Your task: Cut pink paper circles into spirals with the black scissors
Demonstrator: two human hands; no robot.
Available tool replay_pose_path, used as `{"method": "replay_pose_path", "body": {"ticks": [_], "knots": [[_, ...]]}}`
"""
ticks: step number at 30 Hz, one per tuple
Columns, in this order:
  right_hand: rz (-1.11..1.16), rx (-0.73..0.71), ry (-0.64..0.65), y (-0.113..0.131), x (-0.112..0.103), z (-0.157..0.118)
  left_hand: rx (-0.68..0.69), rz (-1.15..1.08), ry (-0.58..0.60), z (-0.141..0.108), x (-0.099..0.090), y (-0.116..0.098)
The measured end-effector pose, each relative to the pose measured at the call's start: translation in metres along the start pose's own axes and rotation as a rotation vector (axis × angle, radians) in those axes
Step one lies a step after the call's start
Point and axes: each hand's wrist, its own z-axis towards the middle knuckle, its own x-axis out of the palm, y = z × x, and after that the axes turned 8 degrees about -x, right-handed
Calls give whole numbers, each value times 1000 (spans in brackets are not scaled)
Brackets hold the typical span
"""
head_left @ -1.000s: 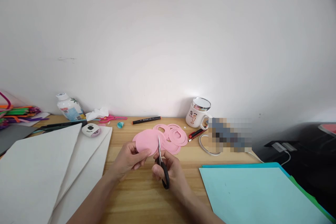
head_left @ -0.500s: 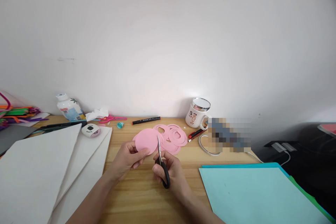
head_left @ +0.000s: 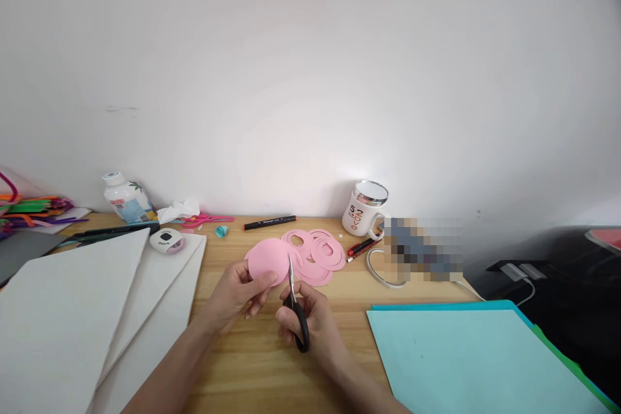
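My left hand [head_left: 240, 291] pinches a round pink paper disc [head_left: 268, 261] by its lower edge, thumb on top. In my right hand [head_left: 310, 317] is a pair of scissors [head_left: 301, 320] with black handles, blades pointing away from me. The blades stand at the disc's right edge; whether they bite into the paper I cannot tell. Behind the disc, several pink paper rings and cut-outs [head_left: 330, 253] lie overlapping on the wooden table [head_left: 262, 369], partly hidden by the disc and my hands.
A black marker [head_left: 270, 223] and a white mug [head_left: 361, 210] stand along the wall side. White sheets [head_left: 58, 330] cover the left, with a white-and-pink gadget [head_left: 165, 240] on them. Pink scissors [head_left: 213, 218] and a bottle [head_left: 127, 199] are at back left; turquoise sheets [head_left: 475, 356] lie right.
The scissors and my right hand have shifted slightly left and toward me. The disc has moved a little left and now looks slightly bent.
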Motion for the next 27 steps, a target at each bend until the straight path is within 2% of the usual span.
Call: {"method": "replay_pose_path", "body": {"ticks": [9,27], "knots": [[26,-133,14,9,1,2,1,125,-14,-2,2,-3],[-34,-55,-9,8,-2,2,44,90,-49,0,-3,0]]}}
